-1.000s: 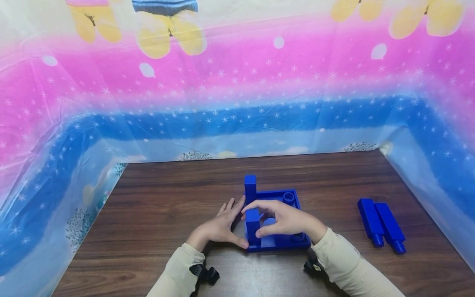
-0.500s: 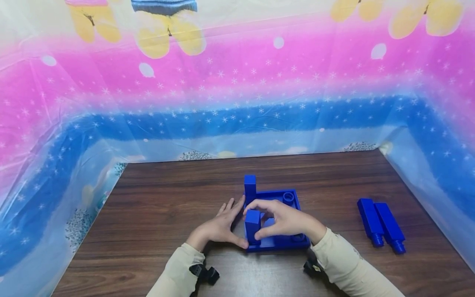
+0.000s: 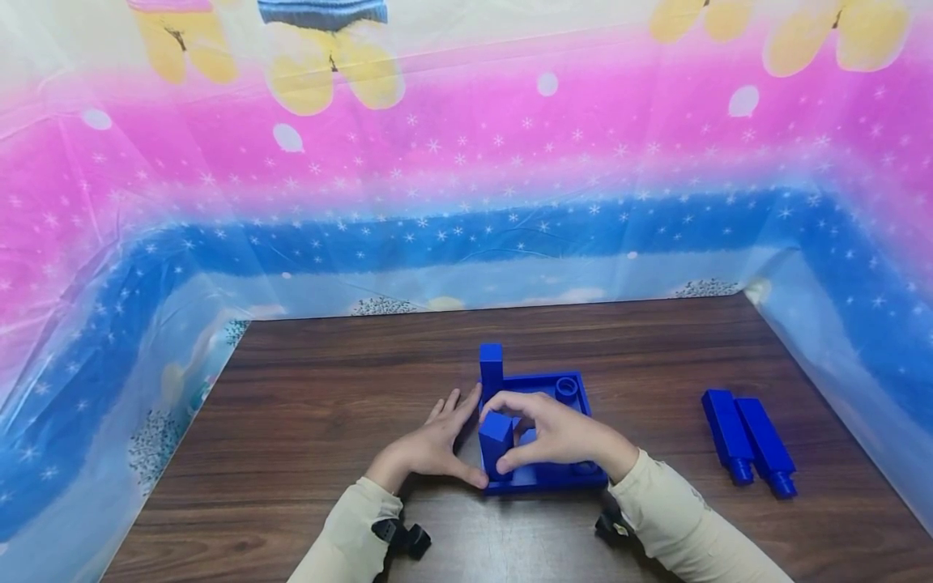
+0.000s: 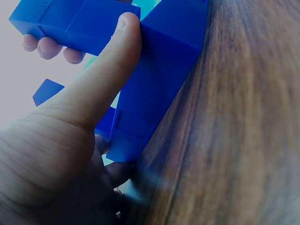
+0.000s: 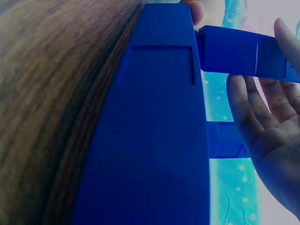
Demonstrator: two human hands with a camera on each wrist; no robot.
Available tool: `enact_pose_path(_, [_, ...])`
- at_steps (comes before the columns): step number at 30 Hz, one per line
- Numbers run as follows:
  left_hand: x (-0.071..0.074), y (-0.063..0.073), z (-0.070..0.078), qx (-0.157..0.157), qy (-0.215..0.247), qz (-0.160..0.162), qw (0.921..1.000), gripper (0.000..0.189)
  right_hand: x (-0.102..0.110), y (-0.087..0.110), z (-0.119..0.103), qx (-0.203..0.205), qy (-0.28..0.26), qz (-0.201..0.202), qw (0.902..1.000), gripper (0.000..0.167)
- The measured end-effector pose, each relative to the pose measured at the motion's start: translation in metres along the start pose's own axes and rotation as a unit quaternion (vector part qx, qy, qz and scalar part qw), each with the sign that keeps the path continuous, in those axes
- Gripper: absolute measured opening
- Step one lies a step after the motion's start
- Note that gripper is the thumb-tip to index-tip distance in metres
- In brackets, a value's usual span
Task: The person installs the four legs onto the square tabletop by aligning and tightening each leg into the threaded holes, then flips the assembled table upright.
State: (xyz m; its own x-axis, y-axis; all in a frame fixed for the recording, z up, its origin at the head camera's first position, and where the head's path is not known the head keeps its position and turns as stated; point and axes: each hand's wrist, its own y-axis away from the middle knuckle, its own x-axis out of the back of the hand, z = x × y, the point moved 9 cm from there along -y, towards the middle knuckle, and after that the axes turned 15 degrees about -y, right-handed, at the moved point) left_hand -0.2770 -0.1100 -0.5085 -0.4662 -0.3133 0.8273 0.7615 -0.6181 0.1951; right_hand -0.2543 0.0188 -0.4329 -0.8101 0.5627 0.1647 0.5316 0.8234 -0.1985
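A shallow blue tray-like base lies on the wooden table, with a round socket showing at its far right corner. My right hand pinches a square blue leg between thumb and fingers. This leg stands upright at the base's near left corner, slightly turned against the base's sides. Another blue leg stands at the far left corner. Spread along the base's left side, my left hand touches it with straight fingers, the thumb at the near corner. In the left wrist view the thumb lies against that corner.
Two loose blue legs with threaded ends lie side by side on the table to the right. A printed cloth hangs behind the table and along both sides. Each wrist wears a black camera.
The near left leg has turned a little about its upright axis in my right hand, whose thumb has shifted slightly left. My left hand and the base have stayed in place.
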Motion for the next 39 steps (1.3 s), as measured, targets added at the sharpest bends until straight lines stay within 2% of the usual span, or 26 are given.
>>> enact_pose_path(16, [0.0001,-0.0006,0.0008,-0.004,-0.006,0.002,1.0,0.136,-0.0007,-0.0013,-0.0007,0.008,0.044,0.043,0.9981,0.039])
enact_pose_path(29, [0.0001,-0.0002,0.0013,-0.01,-0.011,0.003,0.9999,0.135,-0.0016,-0.0016,-0.0019,0.026,0.111,0.072,0.9908,0.039])
enact_pose_path(36, [0.0002,0.0001,0.0012,-0.008,-0.009,0.003,0.9999,0.135,-0.0016,-0.0018,-0.0042,0.019,0.152,0.068,0.9858,0.039])
enact_pose_path(39, [0.0001,0.0002,0.001,-0.007,-0.008,0.003,0.9999,0.135,-0.0022,-0.0014,-0.0055,0.011,0.163,0.056,0.9849,0.045])
